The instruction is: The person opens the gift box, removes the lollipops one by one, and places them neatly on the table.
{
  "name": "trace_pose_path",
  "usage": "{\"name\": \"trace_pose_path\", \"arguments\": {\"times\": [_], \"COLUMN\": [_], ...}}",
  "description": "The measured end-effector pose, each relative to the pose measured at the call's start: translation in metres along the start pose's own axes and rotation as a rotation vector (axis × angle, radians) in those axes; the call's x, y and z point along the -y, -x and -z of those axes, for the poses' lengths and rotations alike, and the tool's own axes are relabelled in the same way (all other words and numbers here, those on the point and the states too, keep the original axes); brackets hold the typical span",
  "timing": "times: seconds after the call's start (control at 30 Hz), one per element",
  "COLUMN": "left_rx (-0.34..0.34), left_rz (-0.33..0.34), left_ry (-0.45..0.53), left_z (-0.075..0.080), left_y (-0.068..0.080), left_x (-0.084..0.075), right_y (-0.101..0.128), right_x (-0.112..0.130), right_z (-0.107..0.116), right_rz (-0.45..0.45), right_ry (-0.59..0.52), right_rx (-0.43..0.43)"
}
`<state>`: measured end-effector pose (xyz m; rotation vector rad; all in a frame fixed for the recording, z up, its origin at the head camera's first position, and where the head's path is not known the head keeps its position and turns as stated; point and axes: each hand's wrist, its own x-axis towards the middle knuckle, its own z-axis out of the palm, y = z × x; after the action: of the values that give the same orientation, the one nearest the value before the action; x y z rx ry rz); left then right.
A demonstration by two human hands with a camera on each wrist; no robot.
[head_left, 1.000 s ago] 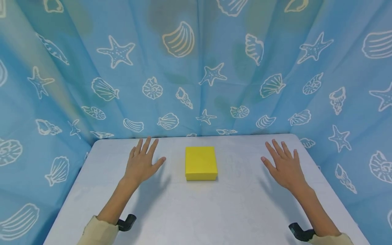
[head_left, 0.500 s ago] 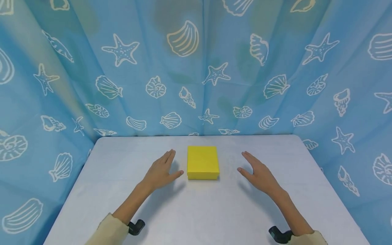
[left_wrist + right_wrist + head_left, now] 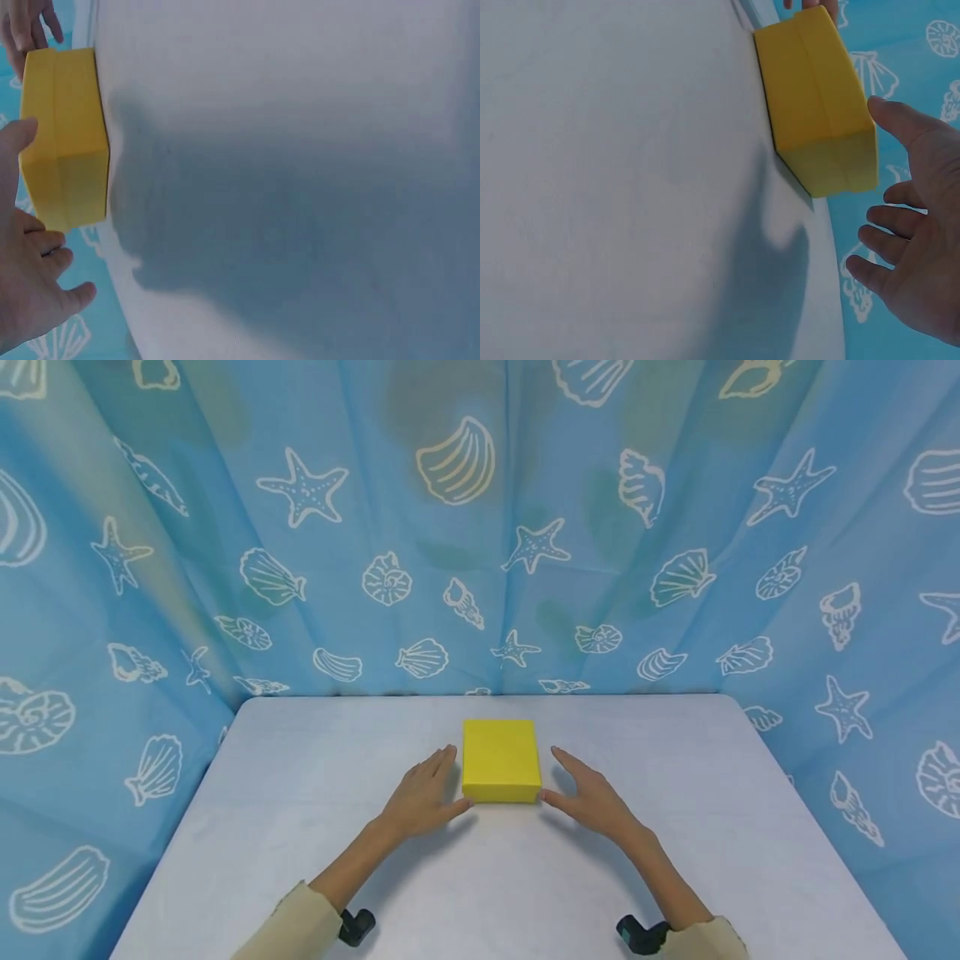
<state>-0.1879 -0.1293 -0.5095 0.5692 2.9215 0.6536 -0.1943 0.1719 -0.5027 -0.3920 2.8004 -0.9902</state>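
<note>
Now both hands flank closed yellow box [image 3: 501, 758]: left hand [image 3: 422, 795] & right hand [image 3: 592, 796] spread wide, contents hidden.

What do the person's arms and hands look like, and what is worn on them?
Both hands, the left hand and the right hand, are bare, with no gloves or rings visible. The forearms are bare too. Pale beige sleeves are pushed up towards the elbows. A small black device sits under each forearm.

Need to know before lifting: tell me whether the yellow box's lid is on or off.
On. The yellow box shows an unbroken flat top, and a lid seam runs round its side in the right wrist view.
</note>
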Motion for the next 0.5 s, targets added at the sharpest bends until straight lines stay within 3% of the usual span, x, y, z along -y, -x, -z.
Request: {"name": "trace_pose_path", "arguments": {"times": [0.3,0.5], "left_rx": [-0.053,-0.067], "left_rz": [-0.055,-0.045], "left_ry": [0.133,0.181], "left_z": [-0.009,-0.010], "left_y": [-0.005,-0.004], "left_x": [-0.005,-0.006], "right_y": [-0.010,-0.014], "right_x": [0.003,0.008], "right_z": [-0.014,-0.019], "right_rz": [-0.004,0.018], "right_ry": [-0.028,-0.034], "right_rx": [0.008,0.009]}}
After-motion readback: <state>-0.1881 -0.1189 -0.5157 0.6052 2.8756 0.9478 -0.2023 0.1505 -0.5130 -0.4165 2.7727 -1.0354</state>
